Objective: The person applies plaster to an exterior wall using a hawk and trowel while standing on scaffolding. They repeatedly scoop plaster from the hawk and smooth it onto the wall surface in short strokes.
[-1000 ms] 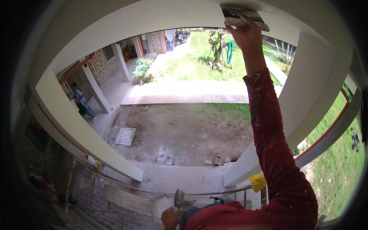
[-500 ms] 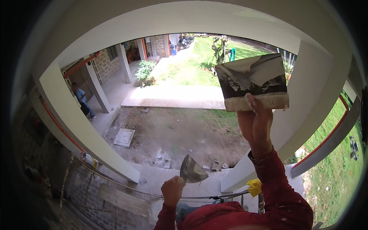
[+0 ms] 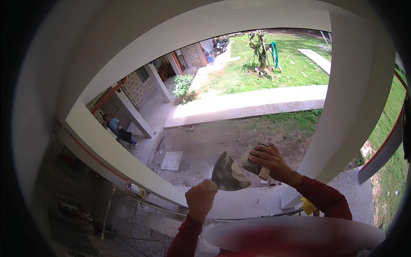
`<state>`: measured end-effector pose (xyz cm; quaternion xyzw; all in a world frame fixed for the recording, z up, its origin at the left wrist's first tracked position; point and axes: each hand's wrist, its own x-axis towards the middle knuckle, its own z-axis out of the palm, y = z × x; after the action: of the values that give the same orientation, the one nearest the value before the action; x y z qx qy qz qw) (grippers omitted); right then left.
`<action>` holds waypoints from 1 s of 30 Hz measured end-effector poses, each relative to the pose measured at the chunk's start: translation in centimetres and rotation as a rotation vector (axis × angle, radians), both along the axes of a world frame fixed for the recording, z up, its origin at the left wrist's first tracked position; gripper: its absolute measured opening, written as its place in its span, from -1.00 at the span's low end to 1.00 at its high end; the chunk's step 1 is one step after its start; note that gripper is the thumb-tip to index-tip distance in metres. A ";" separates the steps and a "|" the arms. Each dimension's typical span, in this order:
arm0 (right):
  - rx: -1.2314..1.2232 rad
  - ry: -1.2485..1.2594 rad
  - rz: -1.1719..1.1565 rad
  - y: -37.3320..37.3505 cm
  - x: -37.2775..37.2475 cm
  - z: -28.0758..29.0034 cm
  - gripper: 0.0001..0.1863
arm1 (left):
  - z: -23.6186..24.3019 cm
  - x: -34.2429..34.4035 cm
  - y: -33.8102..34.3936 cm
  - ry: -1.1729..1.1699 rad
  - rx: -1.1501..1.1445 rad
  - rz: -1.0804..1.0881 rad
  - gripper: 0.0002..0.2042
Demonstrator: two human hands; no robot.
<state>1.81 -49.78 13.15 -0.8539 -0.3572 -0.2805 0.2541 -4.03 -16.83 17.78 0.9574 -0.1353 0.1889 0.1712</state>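
My left hand (image 3: 199,199) is closed on the handle of a wide fan-shaped putty knife (image 3: 229,173), its metal blade upright and carrying pale filler. Just right of it, my right hand (image 3: 276,165) grips a flat rectangular spreader (image 3: 252,152) with a pale handle edge, fingers across its back. The spreader is tilted and close to the putty knife's blade; I cannot tell if they touch. Both red sleeves are speckled with pale spots.
A white arched beam (image 3: 201,17) and columns (image 3: 342,107) frame a courtyard below. A railing (image 3: 227,219) with a yellow cloth (image 3: 308,205) runs beneath my hands. A person in light blue (image 3: 114,126) is in the left walkway; a tree (image 3: 261,55) stands on the lawn.
My right hand has come down from the soffit with the spreader, beside the putty knife. My left hand has risen with the knife. The view has turned and the walkway person has bent forward.
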 end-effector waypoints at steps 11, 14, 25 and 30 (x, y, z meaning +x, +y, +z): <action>0.088 0.125 0.156 6.6 -1.6 -1.4 -0.56 | 1.9 -2.9 4.6 0.030 0.249 0.367 -0.84; 0.559 0.425 0.302 6.2 0.8 1.6 -0.54 | 3.2 -6.2 10.0 -0.088 0.572 0.287 -0.77; 1.905 0.534 0.935 6.4 18.2 25.6 -0.75 | 5.2 -19.0 10.3 0.393 0.182 0.909 -0.44; 2.014 0.468 0.939 5.3 21.5 31.1 -0.67 | 5.5 -22.7 11.1 0.457 0.298 1.053 -0.29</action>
<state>23.32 -44.52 44.21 -0.0740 -0.1978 -0.1507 0.9658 -26.76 -5.72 23.27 0.9259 0.3730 0.0164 -0.0570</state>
